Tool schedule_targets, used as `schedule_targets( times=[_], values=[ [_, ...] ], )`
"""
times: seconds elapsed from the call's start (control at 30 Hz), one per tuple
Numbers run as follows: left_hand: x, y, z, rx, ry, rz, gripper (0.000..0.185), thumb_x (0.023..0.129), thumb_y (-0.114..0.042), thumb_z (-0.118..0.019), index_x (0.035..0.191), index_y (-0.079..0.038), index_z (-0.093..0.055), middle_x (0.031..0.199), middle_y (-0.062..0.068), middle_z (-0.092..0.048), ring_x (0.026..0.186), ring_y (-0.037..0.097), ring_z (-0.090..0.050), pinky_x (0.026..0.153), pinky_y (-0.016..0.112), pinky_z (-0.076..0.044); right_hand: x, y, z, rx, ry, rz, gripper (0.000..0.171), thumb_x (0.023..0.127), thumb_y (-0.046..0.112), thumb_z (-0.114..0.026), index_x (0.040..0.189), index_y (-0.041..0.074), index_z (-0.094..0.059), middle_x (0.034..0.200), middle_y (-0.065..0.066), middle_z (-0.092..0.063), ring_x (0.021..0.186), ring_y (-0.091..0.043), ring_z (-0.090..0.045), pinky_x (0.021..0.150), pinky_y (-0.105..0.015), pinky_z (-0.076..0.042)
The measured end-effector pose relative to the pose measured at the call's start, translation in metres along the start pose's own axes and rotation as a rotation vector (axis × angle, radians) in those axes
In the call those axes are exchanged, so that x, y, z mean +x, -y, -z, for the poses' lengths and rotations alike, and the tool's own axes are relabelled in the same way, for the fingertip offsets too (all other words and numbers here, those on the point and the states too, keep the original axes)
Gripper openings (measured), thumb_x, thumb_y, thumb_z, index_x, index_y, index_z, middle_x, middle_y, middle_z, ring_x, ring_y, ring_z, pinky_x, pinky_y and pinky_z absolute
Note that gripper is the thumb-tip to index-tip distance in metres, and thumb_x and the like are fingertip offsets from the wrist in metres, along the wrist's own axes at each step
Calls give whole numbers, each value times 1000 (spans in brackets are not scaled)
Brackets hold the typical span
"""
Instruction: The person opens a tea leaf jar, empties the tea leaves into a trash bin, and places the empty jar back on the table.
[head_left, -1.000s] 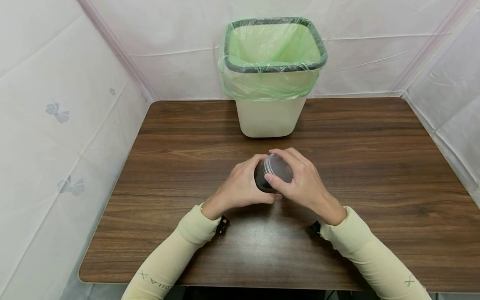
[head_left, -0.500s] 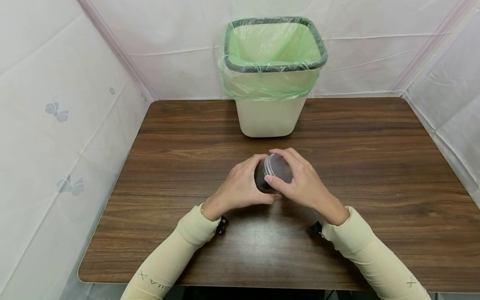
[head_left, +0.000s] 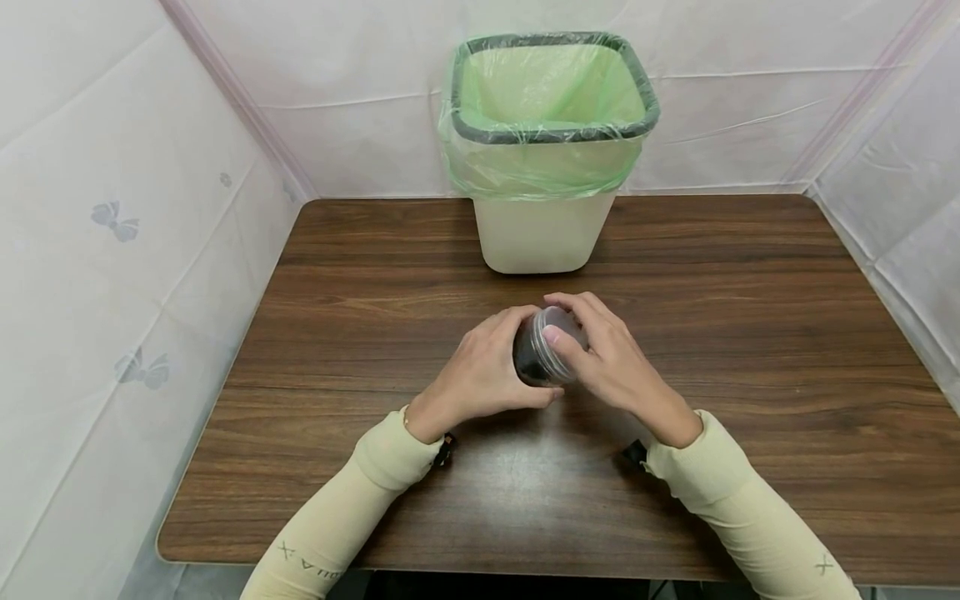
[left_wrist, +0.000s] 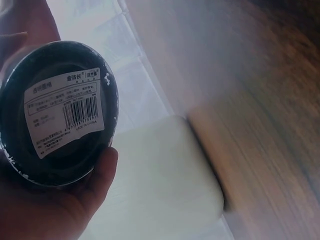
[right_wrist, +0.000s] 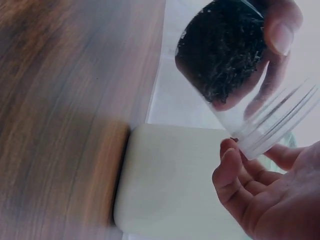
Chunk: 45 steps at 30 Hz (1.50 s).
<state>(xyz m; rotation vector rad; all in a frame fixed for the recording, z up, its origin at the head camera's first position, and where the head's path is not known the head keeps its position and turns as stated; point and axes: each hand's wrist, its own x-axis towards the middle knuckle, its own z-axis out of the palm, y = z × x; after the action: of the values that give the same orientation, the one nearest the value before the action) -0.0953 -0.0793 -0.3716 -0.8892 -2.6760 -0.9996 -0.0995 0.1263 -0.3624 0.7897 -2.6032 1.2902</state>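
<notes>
My left hand wraps the body of a clear round jar that holds dark, dry shreds. The jar is tilted, its lid end toward my right hand. That hand's thumb and fingers curl around the rim of the clear, ridged lid, the thumb on the near side and the fingers on the far side. Seen from below in the left wrist view, the jar's dark base carries a white barcode label. The palm of my right hand partly hides the lid's top in the head view.
A pale waste bin with a green plastic liner under a dark rim ring stands at the table's back edge, beyond my hands. The brown wooden table is enclosed by white sheeting at the back and sides.
My right thumb has moved up and right along the lid, and the right hand has turned slightly. The jar has shifted a little right, showing more of the lid's ridges. My left hand keeps its grip.
</notes>
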Motion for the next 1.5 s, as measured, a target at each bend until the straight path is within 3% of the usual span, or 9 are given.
schedule_targets(
  times=[0.37,0.6,0.83,1.0,1.13,1.27,1.5],
  values=[
    [-1,1,-7,221,-141,-173,83,62,-41,-84,129,-2,-56,109,7,-63,92,21,-59,83,33,-51,3,5,2,-89,94,-276,58,101,61,-42,124,13,-65,104,-5,-67,90,-22,-63,76,-42,-50],
    [-3,4,-9,326,-144,-206,84,63,-43,-83,131,-2,-56,110,9,-64,91,24,-61,81,36,-51,5,6,0,-98,135,-353,66,95,68,-48,124,11,-63,98,-5,-67,88,-22,-63,72,-39,-51],
    [-2,5,-9,271,-124,-184,85,62,-44,-84,129,-1,-56,111,9,-64,94,23,-61,85,35,-51,2,5,0,-72,116,-297,60,95,64,-54,124,13,-63,101,-3,-66,87,-19,-62,71,-38,-51],
    [-1,5,-7,109,-42,-81,85,62,-46,-87,130,-7,-55,117,2,-62,101,16,-59,89,32,-50,-2,4,-1,-76,59,-200,55,91,62,-63,126,21,-62,113,8,-63,92,-14,-60,73,-37,-50],
    [0,5,-6,-1,2,2,87,61,-47,-90,132,-11,-53,122,-3,-60,105,10,-57,88,32,-50,-4,3,-2,-86,-3,-99,56,87,55,-70,130,19,-62,117,9,-61,95,-13,-60,73,-37,-51],
    [0,4,-5,-34,7,25,88,60,-46,-91,132,-12,-53,121,-3,-60,104,9,-57,87,32,-50,-4,1,-3,-85,-33,-36,57,86,48,-74,131,16,-62,116,6,-62,93,-15,-61,70,-37,-52],
    [0,5,-5,-41,10,21,86,61,-46,-91,131,-12,-53,120,-3,-60,104,10,-58,88,32,-50,-4,0,-3,-82,-43,-2,56,85,46,-75,131,17,-62,113,5,-62,92,-14,-61,69,-36,-52]
  ],
)
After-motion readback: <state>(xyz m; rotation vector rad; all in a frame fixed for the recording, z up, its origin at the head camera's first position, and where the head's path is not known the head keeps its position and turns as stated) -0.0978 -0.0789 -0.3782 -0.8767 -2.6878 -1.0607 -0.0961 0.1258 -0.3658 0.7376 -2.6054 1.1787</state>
